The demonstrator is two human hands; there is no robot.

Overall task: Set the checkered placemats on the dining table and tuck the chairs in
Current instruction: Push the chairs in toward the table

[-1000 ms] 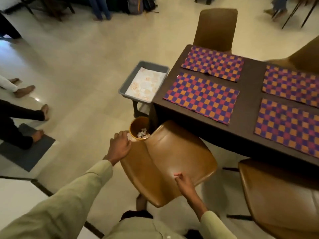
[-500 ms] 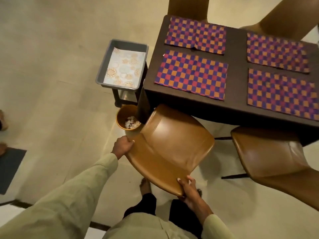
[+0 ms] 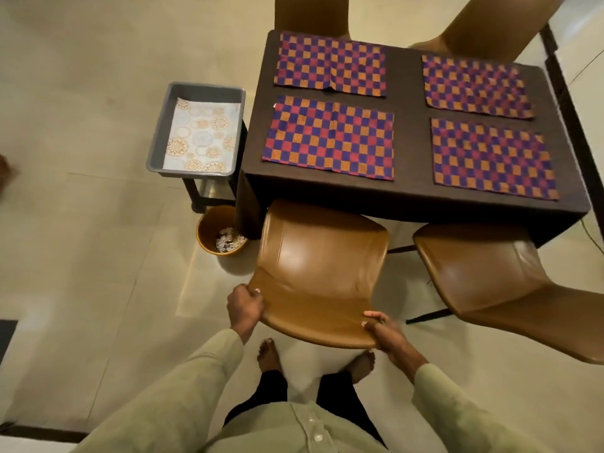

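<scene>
Several checkered placemats lie flat on the dark dining table [image 3: 408, 103], the nearest at front left [image 3: 328, 141] and front right [image 3: 492, 158]. A tan leather chair [image 3: 322, 266] stands at the table's near left side, its seat front just under the table edge. My left hand [image 3: 245, 305] grips the left corner of its backrest. My right hand [image 3: 382, 331] grips the right corner. A second tan chair [image 3: 483, 273] stands to the right, angled away from the table.
A grey tray [image 3: 157, 142] holding a patterned cloth sits on a small stand left of the table. An orange bin [image 3: 209, 230] with scraps stands on the floor beside the table leg. Two more chairs [image 3: 310, 13] sit at the far side. My bare feet are behind the chair.
The chair has turned from an angle to face the table squarely and slid closer. Both hands moved with it, now holding the backrest's two corners.
</scene>
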